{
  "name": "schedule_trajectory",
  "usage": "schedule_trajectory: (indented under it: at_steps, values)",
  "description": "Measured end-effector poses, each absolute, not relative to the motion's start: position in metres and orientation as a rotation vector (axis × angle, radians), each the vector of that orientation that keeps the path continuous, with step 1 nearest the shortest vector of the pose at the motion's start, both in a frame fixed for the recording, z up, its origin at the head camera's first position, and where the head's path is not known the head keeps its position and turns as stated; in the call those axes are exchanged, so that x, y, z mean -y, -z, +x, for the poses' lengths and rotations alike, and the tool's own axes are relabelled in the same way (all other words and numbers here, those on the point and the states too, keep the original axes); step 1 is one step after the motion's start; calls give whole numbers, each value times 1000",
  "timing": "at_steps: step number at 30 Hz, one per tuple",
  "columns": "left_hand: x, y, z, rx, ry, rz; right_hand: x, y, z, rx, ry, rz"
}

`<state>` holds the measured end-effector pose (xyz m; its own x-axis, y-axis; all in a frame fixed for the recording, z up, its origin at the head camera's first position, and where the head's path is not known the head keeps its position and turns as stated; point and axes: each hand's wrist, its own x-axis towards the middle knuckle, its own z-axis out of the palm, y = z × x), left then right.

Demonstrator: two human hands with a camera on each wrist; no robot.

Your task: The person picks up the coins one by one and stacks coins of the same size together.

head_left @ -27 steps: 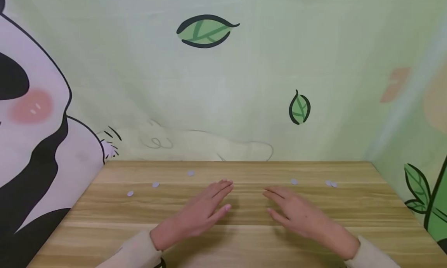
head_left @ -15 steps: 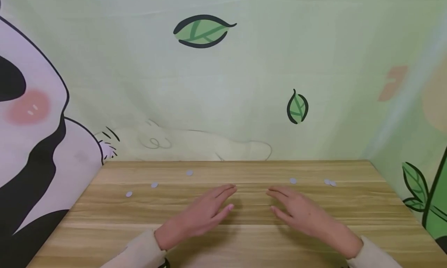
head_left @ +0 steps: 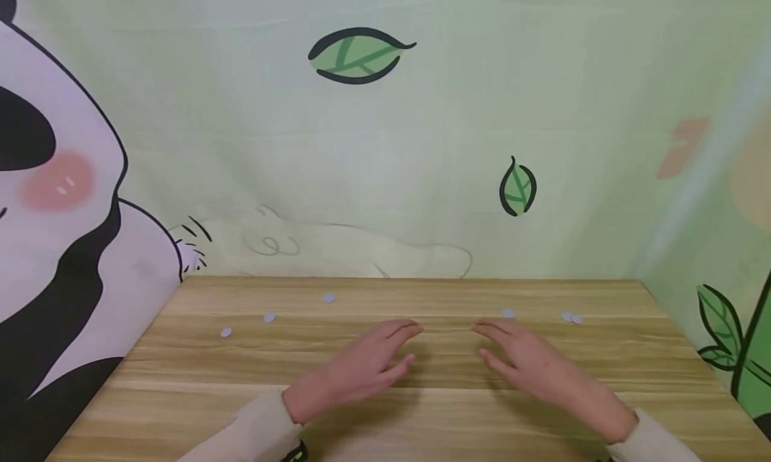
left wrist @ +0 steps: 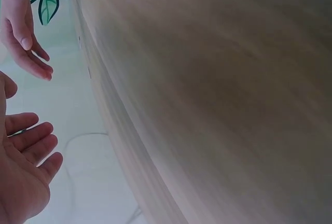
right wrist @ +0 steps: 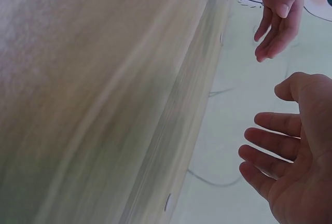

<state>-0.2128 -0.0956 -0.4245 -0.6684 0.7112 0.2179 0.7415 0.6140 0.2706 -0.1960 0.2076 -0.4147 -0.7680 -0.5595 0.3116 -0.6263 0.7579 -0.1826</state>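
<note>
My left hand (head_left: pixel 361 365) is held over the middle of the wooden table (head_left: pixel 446 422), fingers loosely straight and pointing inward, with nothing in it. Facing it across a small gap, my right hand (head_left: pixel 542 368) hovers in a mirrored pose, also holding nothing. In the left wrist view the left palm (left wrist: pixel 23 175) shows bare, with relaxed fingers. The right wrist view likewise shows a bare right palm (right wrist: pixel 306 167). Both hands appear raised off the surface, with soft shadows beneath. A small pale disc (head_left: pixel 508 313) lies just beyond the right fingertips.
Toward the table's back left lie pale round discs, one far disc (head_left: pixel 328 298), a middle disc (head_left: pixel 269 317) and a nearer disc (head_left: pixel 225 332). A touching pair of discs (head_left: pixel 571 317) lies at back right. Behind the table hangs a green printed backdrop (head_left: pixel 421 147) with a panda.
Both hands have shifted somewhat to the right in the head view, staying apart and facing each other. The discs stay in place on the table; the head view sways slightly.
</note>
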Motion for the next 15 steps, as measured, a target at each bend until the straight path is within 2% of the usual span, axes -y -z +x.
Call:
schedule_trajectory:
  at_steps: [15]
  values:
    - [79, 423, -218, 2743, 591, -1227, -215, 410, -194, 2739, -414, 883]
